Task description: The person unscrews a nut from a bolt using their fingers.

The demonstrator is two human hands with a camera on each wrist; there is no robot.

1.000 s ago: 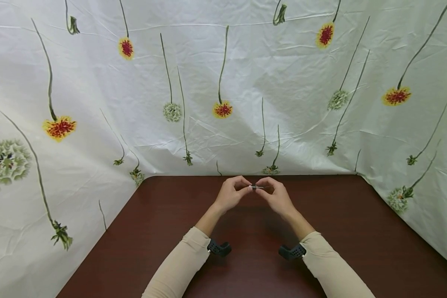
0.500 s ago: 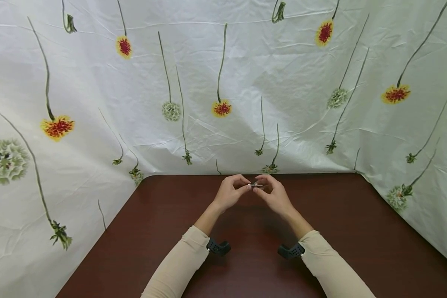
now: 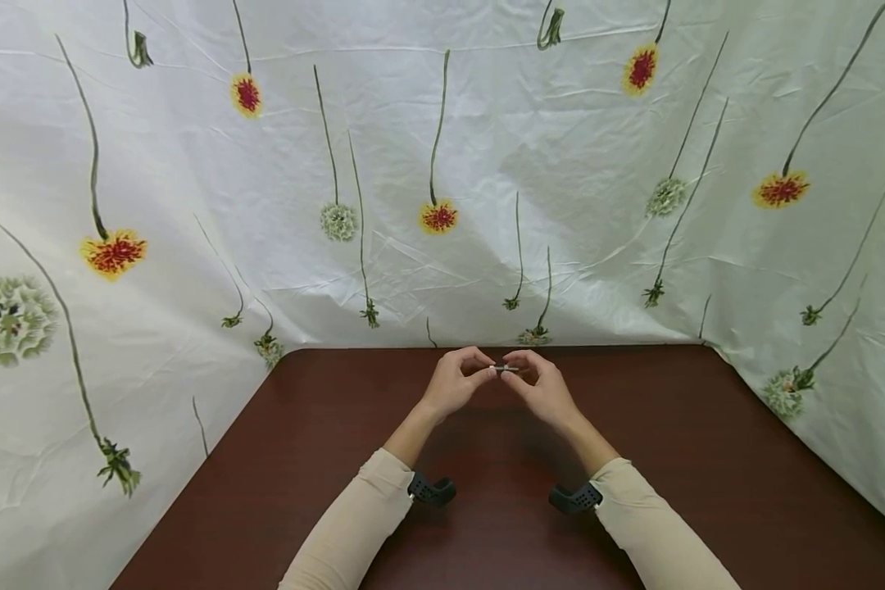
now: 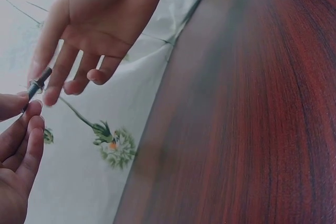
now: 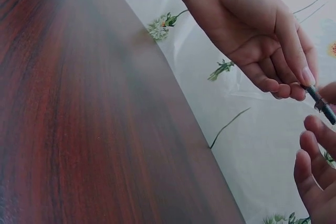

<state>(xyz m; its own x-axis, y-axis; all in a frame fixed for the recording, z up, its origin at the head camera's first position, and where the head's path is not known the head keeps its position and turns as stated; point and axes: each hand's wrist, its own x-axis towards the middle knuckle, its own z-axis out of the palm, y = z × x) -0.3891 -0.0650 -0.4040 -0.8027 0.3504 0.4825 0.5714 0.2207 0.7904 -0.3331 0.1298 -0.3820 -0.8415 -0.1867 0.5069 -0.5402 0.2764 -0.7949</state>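
Observation:
A small dark metal bolt [image 4: 47, 73] lies crosswise between the hands, with a nut [image 5: 319, 105] partway along its thread. My left hand [image 3: 453, 382] pinches one end of it between thumb and fingertips, which hide that end. The right hand [image 3: 546, 389] is around the nut's side of the bolt. Its thumb [image 5: 328, 92] lies against or just behind the nut; contact is hard to tell. In both wrist views the right index finger [image 5: 314, 123] stands slightly apart from the nut, the other fingers loosely bent.
Both hands are above the far part of a dark reddish-brown table [image 3: 324, 442]. A white cloth [image 3: 383, 164] printed with flowers hangs behind and along both sides. Dark bands [image 3: 432, 490] sit on both wrists over light sleeves [image 3: 354, 516].
Both hands stay in nearly the same place. The right fingers shift slightly around the nut, while the left hand keeps its pinch on the bolt.

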